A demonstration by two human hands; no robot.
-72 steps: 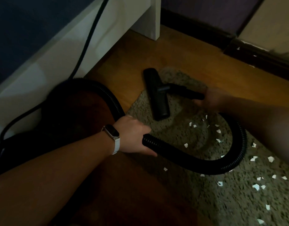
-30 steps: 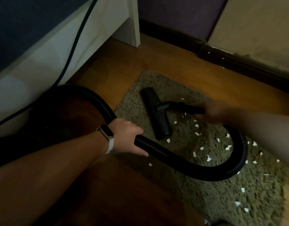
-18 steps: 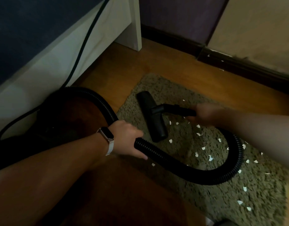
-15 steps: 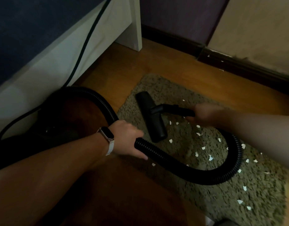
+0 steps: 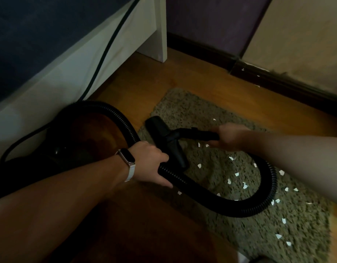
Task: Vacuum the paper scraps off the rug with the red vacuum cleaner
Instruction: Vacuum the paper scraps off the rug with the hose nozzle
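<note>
While left hand (image 5: 151, 163) grips hose (image 5: 202, 188), right hand (image 5: 227, 136) clasps wand (image 5: 197, 133); nozzle (image 5: 166, 143) on rug (image 5: 258, 234).

A single wide-angle head camera is looking steeply down and forward from close above the floor. The left hand (image 5: 150, 164) is reaching in from 8 o'clock, the right hand (image 5: 230, 136) from 3 o'clock. The rug (image 5: 249, 234) is filling the 4 o'clock quarter, the white furniture (image 5: 55, 88) is lying toward 10 o'clock, and the baseboard (image 5: 277, 86) is running toward 1 o'clock.

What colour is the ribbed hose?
Black; the hose shows clearly in the head view, looping over the rug.
</note>
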